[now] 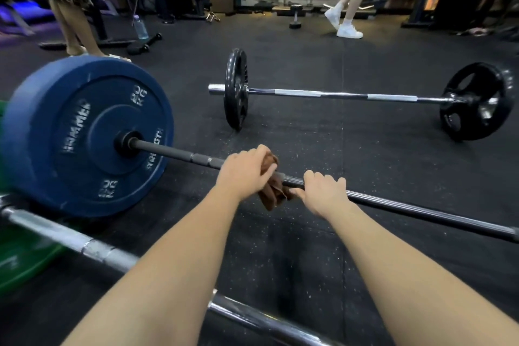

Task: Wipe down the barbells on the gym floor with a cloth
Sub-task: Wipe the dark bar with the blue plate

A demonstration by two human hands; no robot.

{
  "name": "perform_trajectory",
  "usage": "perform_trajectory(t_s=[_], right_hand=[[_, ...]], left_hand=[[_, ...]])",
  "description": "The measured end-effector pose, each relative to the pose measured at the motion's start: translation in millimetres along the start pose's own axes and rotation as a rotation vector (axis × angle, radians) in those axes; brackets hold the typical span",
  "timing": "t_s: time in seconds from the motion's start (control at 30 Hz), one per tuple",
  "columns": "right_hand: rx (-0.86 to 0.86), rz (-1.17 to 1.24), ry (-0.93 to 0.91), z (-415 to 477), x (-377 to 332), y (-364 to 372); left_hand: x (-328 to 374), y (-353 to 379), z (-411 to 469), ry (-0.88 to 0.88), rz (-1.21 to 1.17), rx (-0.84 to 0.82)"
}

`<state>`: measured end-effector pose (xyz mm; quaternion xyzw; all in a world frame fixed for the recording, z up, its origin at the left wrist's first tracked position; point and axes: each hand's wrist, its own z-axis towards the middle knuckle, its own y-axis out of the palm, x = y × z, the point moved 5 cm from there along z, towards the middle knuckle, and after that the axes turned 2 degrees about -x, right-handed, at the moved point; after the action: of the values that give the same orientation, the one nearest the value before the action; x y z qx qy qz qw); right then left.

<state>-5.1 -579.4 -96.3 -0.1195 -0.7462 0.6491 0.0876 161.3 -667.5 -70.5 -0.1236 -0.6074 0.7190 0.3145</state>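
A black barbell bar runs from a blue 20 kg plate at the left toward the lower right. My left hand grips a brown cloth wrapped round this bar near its middle. Just to the right of it, my right hand curls over the bare bar. A second barbell with a chrome bar and black plates lies farther back. A third chrome bar crosses the near floor under my forearms.
A green plate lies at the left edge. One person stands at the back left and another in white shoes at the back right. A water bottle and dumbbells sit on the black rubber floor.
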Motion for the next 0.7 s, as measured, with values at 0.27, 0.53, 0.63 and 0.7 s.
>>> perform_trajectory(t_s=[0.27, 0.53, 0.63, 0.7], right_hand=[[0.017, -0.031, -0.025, 3.7, -0.3, 3.9], [0.05, -0.054, -0.013, 3.9, -0.9, 4.4], [0.057, -0.069, -0.016, 3.5, -0.7, 3.9], [0.06, -0.074, -0.019, 3.0, 0.5, 4.3]], left_hand=[[-66.3, 1.1, 16.5, -0.387, 0.008, 0.048], [-23.1, 6.9, 2.0, -0.299, 0.004, 0.016], [-6.2, 12.9, -8.6, -0.227, 0.051, 0.076], [-11.7, 12.4, -7.5, -0.166, 0.031, 0.086]])
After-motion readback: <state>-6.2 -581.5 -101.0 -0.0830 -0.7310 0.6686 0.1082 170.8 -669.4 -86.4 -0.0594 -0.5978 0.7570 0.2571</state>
